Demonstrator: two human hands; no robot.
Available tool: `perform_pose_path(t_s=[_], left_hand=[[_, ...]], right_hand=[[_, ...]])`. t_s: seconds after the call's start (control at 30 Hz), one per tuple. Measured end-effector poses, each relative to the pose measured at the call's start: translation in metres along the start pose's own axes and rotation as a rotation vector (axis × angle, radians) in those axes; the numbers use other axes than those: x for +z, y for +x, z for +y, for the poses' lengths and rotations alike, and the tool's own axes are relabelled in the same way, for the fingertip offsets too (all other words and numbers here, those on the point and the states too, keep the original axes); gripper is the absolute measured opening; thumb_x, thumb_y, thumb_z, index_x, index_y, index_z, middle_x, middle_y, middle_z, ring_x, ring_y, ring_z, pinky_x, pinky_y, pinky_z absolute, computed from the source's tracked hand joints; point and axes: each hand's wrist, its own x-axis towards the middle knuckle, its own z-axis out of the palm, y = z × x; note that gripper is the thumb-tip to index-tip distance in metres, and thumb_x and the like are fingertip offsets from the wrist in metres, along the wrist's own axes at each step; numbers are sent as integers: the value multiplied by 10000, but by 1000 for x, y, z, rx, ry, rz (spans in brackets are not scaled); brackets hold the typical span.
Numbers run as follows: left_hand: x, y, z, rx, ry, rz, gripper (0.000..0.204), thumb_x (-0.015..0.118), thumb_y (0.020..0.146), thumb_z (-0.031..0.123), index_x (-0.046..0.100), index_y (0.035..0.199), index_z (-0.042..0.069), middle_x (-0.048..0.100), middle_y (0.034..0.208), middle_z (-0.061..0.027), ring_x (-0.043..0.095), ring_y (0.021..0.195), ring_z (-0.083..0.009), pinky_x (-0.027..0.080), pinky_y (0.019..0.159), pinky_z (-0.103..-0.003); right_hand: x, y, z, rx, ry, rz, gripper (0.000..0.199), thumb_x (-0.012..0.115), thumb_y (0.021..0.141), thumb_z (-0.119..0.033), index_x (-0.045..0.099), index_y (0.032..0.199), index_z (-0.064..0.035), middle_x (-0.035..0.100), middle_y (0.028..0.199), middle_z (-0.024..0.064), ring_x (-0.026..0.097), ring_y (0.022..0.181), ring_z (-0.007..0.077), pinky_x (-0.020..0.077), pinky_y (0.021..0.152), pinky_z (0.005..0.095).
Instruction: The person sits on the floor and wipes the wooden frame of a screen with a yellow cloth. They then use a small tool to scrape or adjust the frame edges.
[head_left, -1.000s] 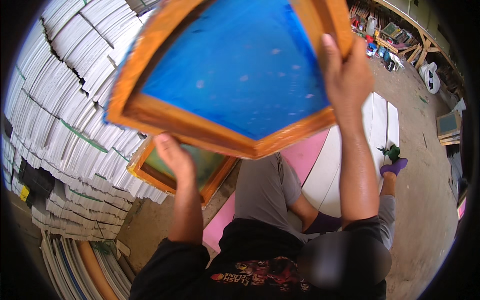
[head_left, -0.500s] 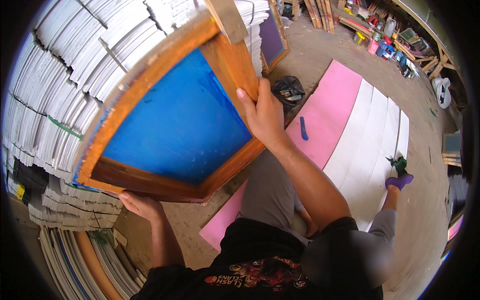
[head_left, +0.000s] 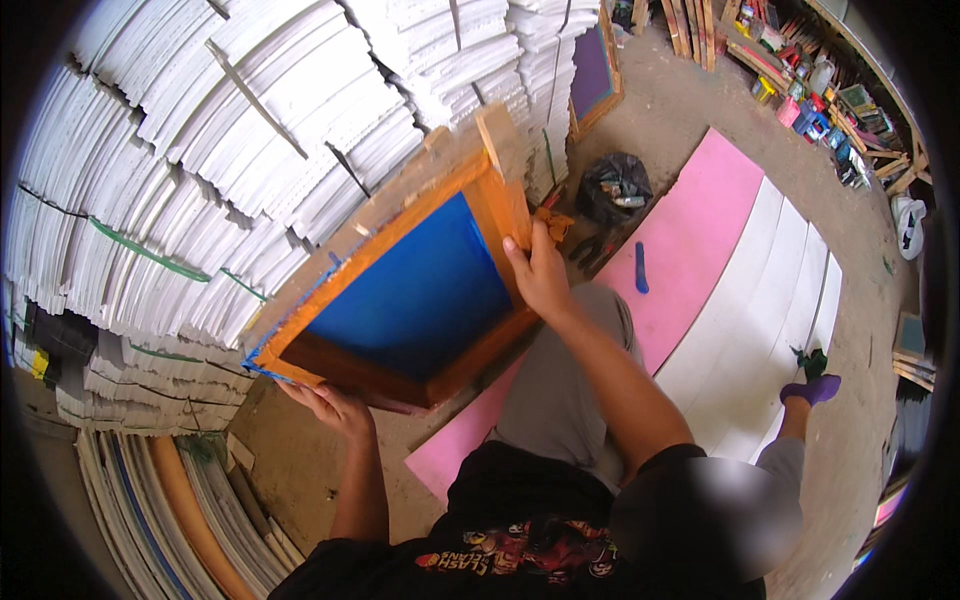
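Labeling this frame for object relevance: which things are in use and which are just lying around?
In use:
- wooden screen-printing frame with blue mesh
- left hand under its lower edge
- right hand gripping its right side bar

Lying about:
- stacks of white sheets
- pink board
- white boards
- black bag
- blue tool
- second frame

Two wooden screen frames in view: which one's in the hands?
The orange wooden frame with blue mesh, gripped by the left hand and right hand. The purple-mesh wooden frame leans untouched against the white stacks.
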Motion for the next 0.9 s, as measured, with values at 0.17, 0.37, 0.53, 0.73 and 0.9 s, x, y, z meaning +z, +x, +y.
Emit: perform_pose_path(t_s=[0.17,0.37,0.53,0.73,0.9], left_hand=[[7,-6,0,-15,-5,-46,658,300,1168,394,211,1656,-38,157,1720,-281,201,1599,-391,222,1269,-464],[8,-34,-23,-266,-215,-59,704,322,1159,405,179,1638,-91,216,1704,-255,253,1576,-342,221,1267,-447],[6,-50,-32,-290,-363,-15,704,332,1159,421,182,1642,-68,323,1635,-205,383,1482,-294,315,1219,-416],[9,-45,-25,-312,-294,-40,702,387,1154,399,190,1636,-72,334,1625,-208,392,1468,-288,315,1210,-412],[6,-44,-31,-238,-221,-77,674,387,1156,379,212,1630,-67,382,1589,-213,415,1444,-288,324,1196,-404]], right_hand=[[7,-5,14,35,74,-13,511,544,1098,-364,450,1453,-8,658,1287,301,647,1180,490,508,972,506],[14,-6,23,26,95,-44,560,554,1095,-375,434,1490,5,644,1325,298,642,1220,472,505,1008,493],[17,-9,13,35,73,-65,567,563,1093,-378,436,1495,0,650,1323,292,646,1222,460,508,1010,491],[19,-8,12,48,65,-66,568,560,1093,-385,435,1497,-5,654,1307,293,649,1207,466,514,995,493],[22,-7,22,15,58,-73,567,547,1095,-397,430,1492,-9,660,1293,294,649,1196,473,515,980,502]])
